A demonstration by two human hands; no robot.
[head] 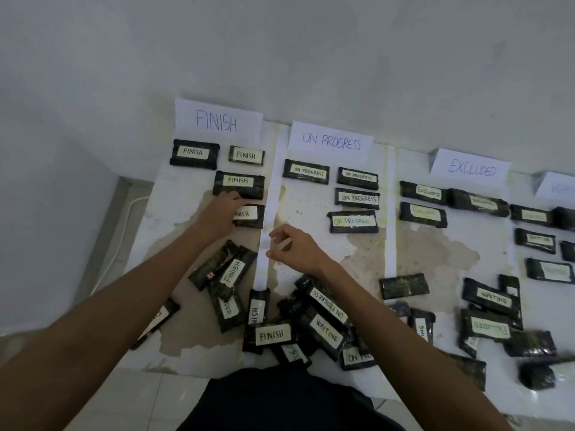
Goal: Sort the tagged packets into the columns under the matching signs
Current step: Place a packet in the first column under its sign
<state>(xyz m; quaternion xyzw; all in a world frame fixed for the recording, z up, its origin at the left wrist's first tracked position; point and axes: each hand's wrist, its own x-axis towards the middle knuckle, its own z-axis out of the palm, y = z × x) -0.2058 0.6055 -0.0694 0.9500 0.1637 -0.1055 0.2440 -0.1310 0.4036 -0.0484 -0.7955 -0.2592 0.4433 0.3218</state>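
Observation:
Dark packets with white tags lie on a white sheet [174, 194]. Under the FINISH sign [217, 121] sit several FINISH packets. My left hand [222, 211] holds the left end of the lowest one, a FINISH packet [250, 216], and hides part of its tag. My right hand [295, 248] hovers just right of it over the paper strip, fingers loosely curled and holding nothing. Several packets lie under the ON PROGRESS sign [331, 141] and the EXCLUDED sign [471, 169]. An unsorted pile [298, 328] of mixed tags lies near me.
A fourth sign [557, 188] is cut off at the right edge, with more packets below it. White paper strips [390, 213] divide the columns. A wall rises behind the signs. Tiled floor and a white cable [124, 231] lie to the left.

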